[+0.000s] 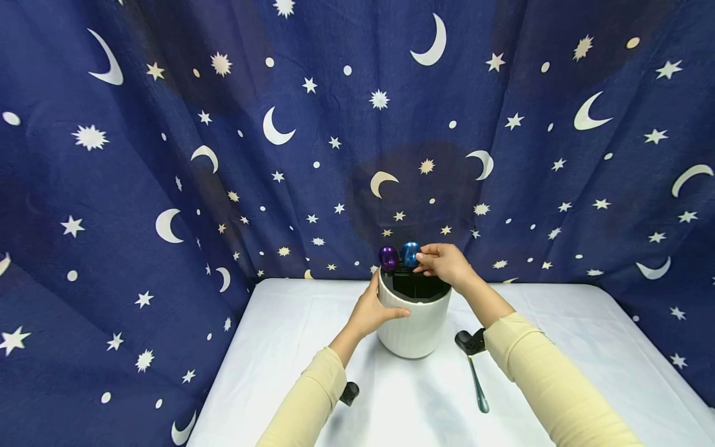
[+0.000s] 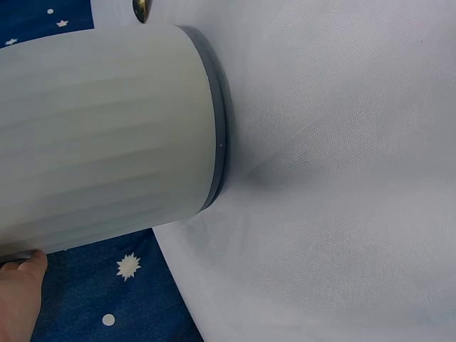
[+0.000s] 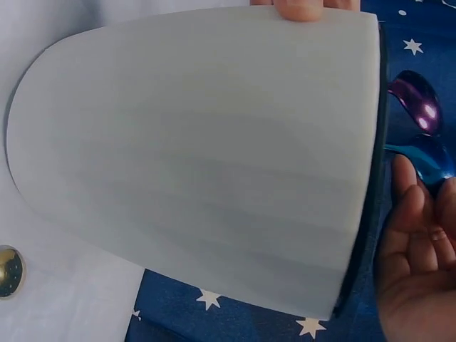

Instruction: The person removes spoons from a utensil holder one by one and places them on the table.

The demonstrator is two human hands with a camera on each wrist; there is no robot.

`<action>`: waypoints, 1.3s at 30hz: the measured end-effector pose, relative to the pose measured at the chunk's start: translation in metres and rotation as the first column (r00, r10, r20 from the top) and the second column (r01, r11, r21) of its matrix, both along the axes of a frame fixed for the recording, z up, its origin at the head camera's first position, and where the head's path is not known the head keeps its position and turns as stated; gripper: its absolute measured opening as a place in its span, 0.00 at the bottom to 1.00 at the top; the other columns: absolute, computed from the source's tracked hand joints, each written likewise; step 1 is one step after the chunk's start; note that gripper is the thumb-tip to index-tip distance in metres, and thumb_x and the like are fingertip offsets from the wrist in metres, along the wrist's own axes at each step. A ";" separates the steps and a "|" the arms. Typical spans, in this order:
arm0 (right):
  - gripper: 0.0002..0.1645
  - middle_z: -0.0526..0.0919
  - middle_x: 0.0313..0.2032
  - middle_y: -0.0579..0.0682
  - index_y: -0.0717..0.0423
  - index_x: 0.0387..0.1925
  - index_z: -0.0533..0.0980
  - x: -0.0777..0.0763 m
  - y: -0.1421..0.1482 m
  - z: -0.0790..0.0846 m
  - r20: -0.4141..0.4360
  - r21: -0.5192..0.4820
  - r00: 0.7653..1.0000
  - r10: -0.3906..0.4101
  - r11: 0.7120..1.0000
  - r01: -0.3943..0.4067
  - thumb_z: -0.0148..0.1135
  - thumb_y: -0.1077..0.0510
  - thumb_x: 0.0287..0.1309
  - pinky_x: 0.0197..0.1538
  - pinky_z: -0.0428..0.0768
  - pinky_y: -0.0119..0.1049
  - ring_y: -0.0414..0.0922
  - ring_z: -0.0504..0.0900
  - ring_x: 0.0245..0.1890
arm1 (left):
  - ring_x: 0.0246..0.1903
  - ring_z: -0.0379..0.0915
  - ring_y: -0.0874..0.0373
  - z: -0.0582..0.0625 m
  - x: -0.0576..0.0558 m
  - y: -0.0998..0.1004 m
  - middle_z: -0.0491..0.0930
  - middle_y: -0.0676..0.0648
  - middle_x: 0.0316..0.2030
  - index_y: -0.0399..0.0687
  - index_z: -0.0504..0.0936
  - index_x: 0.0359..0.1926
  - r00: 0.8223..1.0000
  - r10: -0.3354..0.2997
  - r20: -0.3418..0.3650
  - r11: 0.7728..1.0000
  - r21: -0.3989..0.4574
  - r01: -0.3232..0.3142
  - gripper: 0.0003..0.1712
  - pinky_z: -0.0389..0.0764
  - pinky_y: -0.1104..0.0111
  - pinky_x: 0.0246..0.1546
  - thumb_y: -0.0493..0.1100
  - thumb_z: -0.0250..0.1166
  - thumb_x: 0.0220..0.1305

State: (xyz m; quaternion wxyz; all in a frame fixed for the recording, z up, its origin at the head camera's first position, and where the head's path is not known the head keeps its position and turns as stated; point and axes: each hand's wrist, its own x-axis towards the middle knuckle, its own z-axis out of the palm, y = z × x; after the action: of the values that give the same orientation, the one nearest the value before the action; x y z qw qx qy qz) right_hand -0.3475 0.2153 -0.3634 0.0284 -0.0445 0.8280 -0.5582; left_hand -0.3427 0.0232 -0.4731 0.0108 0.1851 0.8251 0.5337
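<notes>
A white ribbed utensil holder (image 1: 413, 332) with a dark inside stands upright on the table. My left hand (image 1: 373, 312) holds its left side near the rim, thumb across the front. Two shiny metallic ladles rise from the holder's far side. The purple ladle (image 1: 388, 257) is on the left, and the blue ladle (image 1: 410, 254) stands beside it. With thumb and fingertips my right hand (image 1: 447, 264) pinches the blue ladle at its bowl, above the rim. Both ladles' handles run down into the holder, where their lower parts are hidden.
On the white-covered table (image 1: 301, 323), a utensil with a teal handle (image 1: 479, 388) lies right of the holder, partly hidden by the right wrist camera (image 1: 470, 341). Its gold, perforated head (image 3: 8, 272) shows in the right wrist view. A blue star-patterned curtain (image 1: 313, 155) hangs behind.
</notes>
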 end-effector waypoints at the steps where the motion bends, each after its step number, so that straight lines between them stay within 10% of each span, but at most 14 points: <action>1: 0.19 0.82 0.37 0.62 0.76 0.49 0.68 0.000 0.000 0.001 -0.004 -0.001 1.000 0.001 1.000 -0.001 0.52 0.62 0.65 0.33 0.79 0.29 0.42 0.83 0.31 | 0.63 0.55 0.54 0.000 0.000 0.000 0.57 0.48 0.67 0.56 0.44 0.72 1.000 -0.001 -0.003 1.000 0.003 0.001 0.68 0.61 0.59 0.60 0.60 0.77 0.35; 16: 0.20 0.81 0.39 0.64 0.76 0.50 0.69 0.004 0.004 0.033 -0.060 0.038 0.998 -0.007 0.999 0.009 0.51 0.60 0.66 0.37 0.79 0.32 0.44 0.83 0.34 | 0.63 0.55 0.51 0.003 0.004 -0.001 0.57 0.46 0.67 0.56 0.44 0.72 1.000 -0.002 0.013 1.000 0.015 0.002 0.68 0.60 0.56 0.60 0.60 0.77 0.35; 39: 0.19 0.82 0.31 0.42 0.70 0.48 0.69 0.013 0.042 0.112 -0.184 -0.108 0.977 -0.104 0.990 0.085 0.51 0.57 0.65 0.35 0.78 0.25 0.34 0.82 0.31 | 0.63 0.55 0.50 0.001 0.004 0.000 0.56 0.45 0.67 0.55 0.43 0.72 1.000 -0.002 0.004 1.000 0.026 0.002 0.68 0.60 0.56 0.60 0.58 0.77 0.35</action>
State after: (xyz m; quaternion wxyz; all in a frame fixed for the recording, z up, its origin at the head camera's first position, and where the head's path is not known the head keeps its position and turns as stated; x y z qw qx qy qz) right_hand -0.3343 0.2568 -0.2514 -0.0796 -0.0592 0.7992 -0.5928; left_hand -0.3391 0.0233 -0.4717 0.0109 0.1849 0.8179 0.5447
